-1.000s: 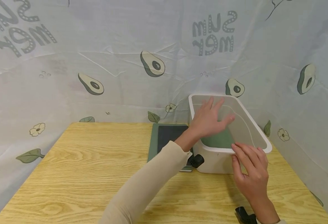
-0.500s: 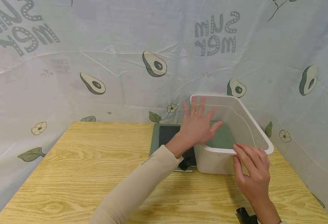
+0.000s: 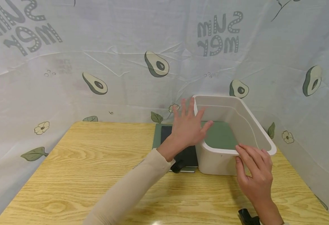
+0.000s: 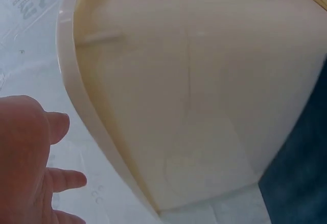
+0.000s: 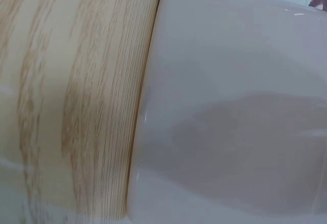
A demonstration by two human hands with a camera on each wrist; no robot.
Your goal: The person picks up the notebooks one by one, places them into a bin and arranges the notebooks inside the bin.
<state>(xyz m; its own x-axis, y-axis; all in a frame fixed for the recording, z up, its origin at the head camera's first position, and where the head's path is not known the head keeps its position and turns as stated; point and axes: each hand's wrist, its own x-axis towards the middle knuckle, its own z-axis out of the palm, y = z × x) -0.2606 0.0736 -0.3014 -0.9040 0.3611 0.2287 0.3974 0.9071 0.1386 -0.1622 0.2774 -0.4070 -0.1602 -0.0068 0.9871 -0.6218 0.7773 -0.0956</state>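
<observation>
A white plastic storage bin point(image 3: 218, 161) stands at the right of the table, with a flat green thing point(image 3: 221, 135) lying on its floor. My right hand point(image 3: 255, 175) holds the bin's near rim toward its right corner, fingertips over the edge and thumb below it. Spread wide, my left hand point(image 3: 187, 128) hovers over the bin's left rim and holds nothing. Beneath that hand and wrist, flat against the bin's left side, lie a black book-like thing point(image 3: 188, 156) and a green one point(image 3: 157, 134) under it, partly hidden by the arm. The left wrist view shows the bin's outer wall point(image 4: 204, 91) beside the fingers.
The wood-grain table point(image 3: 77, 168) stretches to the left and front. A pale cloth point(image 3: 119, 37) printed with avocados hangs behind and along both sides, close to the bin's back. A black wrist-worn device point(image 3: 248, 216) sits at the right wrist.
My left hand has moved left, from over the bin's inside to its left rim, fingers spreading wider. The right hand stays on the near rim. The view has shifted slightly.
</observation>
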